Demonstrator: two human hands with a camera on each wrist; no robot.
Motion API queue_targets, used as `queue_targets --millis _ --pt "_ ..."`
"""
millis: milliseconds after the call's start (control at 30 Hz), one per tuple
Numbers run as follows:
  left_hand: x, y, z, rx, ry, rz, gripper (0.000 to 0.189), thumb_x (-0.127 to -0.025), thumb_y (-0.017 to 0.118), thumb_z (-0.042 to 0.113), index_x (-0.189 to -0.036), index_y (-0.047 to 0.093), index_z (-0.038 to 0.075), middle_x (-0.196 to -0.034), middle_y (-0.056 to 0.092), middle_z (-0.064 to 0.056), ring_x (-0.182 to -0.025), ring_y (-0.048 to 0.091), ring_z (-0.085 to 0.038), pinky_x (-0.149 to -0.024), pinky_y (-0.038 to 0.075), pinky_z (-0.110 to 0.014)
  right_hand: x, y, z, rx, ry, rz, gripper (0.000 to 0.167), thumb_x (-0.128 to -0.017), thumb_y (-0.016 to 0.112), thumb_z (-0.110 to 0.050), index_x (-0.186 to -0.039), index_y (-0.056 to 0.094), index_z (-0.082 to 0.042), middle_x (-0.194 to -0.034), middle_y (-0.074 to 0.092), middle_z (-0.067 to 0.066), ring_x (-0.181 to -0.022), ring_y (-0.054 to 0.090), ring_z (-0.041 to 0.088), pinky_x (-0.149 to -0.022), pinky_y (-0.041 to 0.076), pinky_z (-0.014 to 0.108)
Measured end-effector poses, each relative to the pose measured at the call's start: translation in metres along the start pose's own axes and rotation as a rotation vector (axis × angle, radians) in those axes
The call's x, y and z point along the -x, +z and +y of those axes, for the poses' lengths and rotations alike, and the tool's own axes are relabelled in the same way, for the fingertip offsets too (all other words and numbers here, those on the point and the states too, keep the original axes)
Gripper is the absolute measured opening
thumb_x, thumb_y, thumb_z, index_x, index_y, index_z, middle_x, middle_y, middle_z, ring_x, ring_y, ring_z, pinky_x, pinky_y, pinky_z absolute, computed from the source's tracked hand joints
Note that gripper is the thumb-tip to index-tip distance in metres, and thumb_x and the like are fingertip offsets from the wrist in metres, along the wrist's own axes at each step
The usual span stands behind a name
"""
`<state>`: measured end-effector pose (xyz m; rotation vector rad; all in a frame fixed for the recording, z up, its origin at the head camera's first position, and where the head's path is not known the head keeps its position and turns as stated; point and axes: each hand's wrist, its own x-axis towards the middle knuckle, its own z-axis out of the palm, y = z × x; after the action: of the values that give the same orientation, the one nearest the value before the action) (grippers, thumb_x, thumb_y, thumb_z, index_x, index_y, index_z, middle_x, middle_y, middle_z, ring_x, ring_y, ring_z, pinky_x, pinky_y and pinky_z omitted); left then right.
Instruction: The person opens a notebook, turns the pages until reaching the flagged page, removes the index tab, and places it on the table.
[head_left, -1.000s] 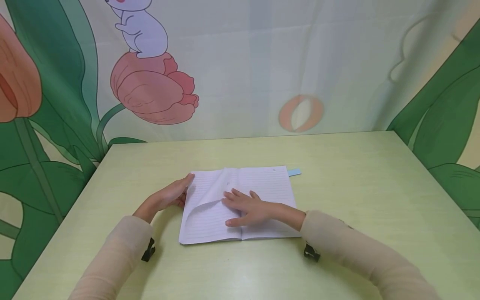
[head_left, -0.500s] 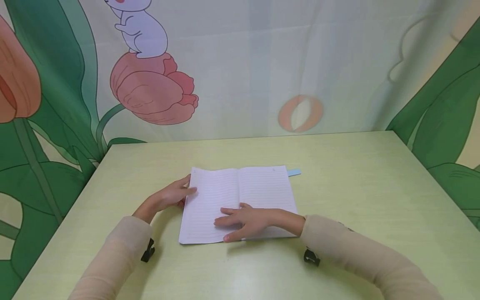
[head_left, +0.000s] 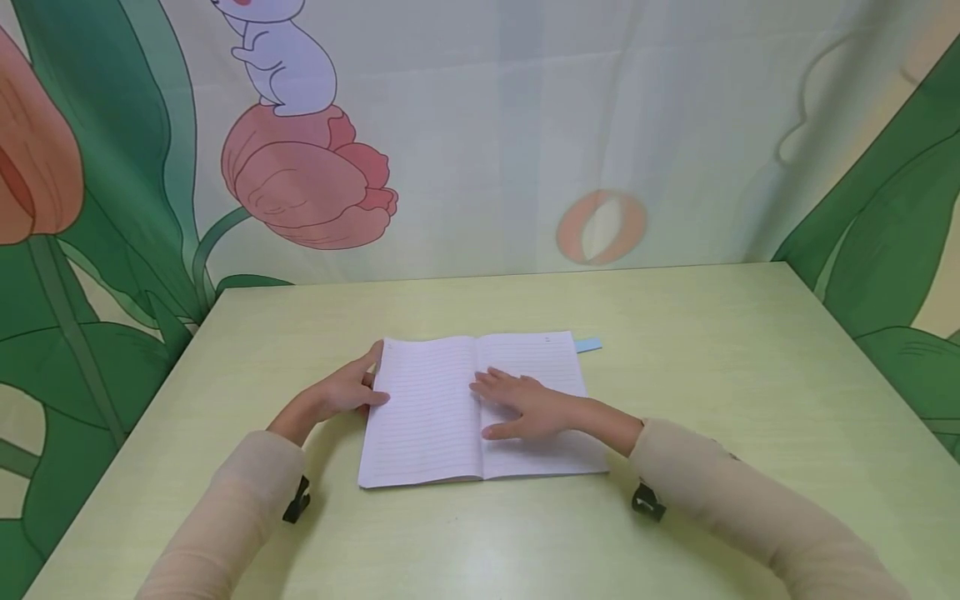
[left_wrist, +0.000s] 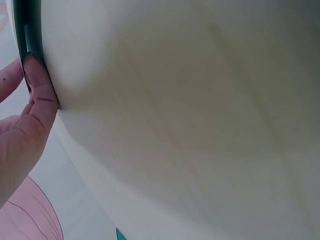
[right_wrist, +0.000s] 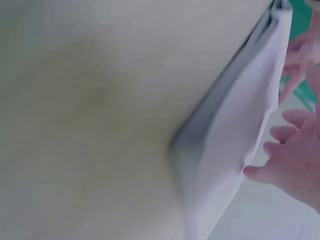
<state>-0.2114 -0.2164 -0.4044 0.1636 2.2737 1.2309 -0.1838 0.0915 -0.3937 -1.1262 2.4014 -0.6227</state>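
Note:
A lined notebook [head_left: 427,446] lies spread at its middle on the table, both pages blank apart from ruling and small print at the top. At its left edge my left hand [head_left: 345,390] grips the side, thumb on the page. The left wrist view shows its fingers [left_wrist: 39,95] at the edge of a dark green cover [left_wrist: 34,30]. My right hand [head_left: 528,407] is spread over the right page, fingertips near the centre fold. From the right wrist, the right hand [right_wrist: 295,160] has its fingers extended above the paper [right_wrist: 240,120].
A light blue tab [head_left: 589,344] sticks out past the notebook's upper right edge. Pale wood-toned tabletop [head_left: 712,358] surrounds the notebook. Behind stands a printed curtain [head_left: 465,167] with a rabbit and flowers. Black wrist straps [head_left: 647,502] show below the sleeves.
The page that was curled over the left side now lies flat. My right hand swept down along the fold, then moved up and right. The left thumb shifted down the edge.

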Motion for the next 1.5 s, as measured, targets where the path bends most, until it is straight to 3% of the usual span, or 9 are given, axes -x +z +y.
queue_targets --millis 333,667,1267,1500 --pt "0.001 0.001 0.002 -0.029 -0.010 0.006 0.087 -0.087 0.056 0.000 -0.146 -0.007 0.010 -0.089 0.054 -0.017 -0.071 0.053 -0.020 -0.064 0.043 -0.029 0.013 -0.018 0.044 0.043 0.242 0.147 0.076 -0.090 0.051 -0.040 -0.143 0.017 0.003 -0.148 0.011 0.021 -0.136 0.003 0.035 -0.099 0.007 0.063" --pt "0.002 0.002 0.005 -0.032 0.005 -0.002 0.086 -0.087 0.056 0.000 -0.145 -0.007 0.007 -0.088 0.054 -0.016 -0.071 0.052 -0.020 -0.064 0.043 -0.030 0.019 -0.024 0.064 0.122 0.424 0.154 0.083 -0.091 0.046 -0.043 -0.140 0.008 0.012 -0.146 0.003 0.027 -0.135 0.001 0.038 -0.097 0.005 0.065" --pt "0.001 0.002 0.004 -0.039 -0.038 0.018 0.085 -0.088 0.056 0.001 -0.146 -0.005 0.009 -0.090 0.056 -0.016 -0.074 0.054 -0.019 -0.068 0.043 -0.029 0.020 -0.025 0.066 0.188 0.444 0.157 0.081 -0.092 0.047 -0.043 -0.141 0.010 0.010 -0.147 0.010 0.024 -0.135 0.005 0.036 -0.098 0.005 0.064" --pt "0.000 0.002 0.003 -0.047 -0.035 0.014 0.084 -0.088 0.057 0.003 -0.146 -0.004 0.009 -0.094 0.055 -0.017 -0.076 0.054 -0.019 -0.068 0.044 -0.030 0.021 -0.024 0.063 0.195 0.423 0.207 0.078 -0.089 0.054 -0.036 -0.142 0.015 0.006 -0.144 0.024 0.021 -0.134 0.014 0.035 -0.097 0.009 0.064"
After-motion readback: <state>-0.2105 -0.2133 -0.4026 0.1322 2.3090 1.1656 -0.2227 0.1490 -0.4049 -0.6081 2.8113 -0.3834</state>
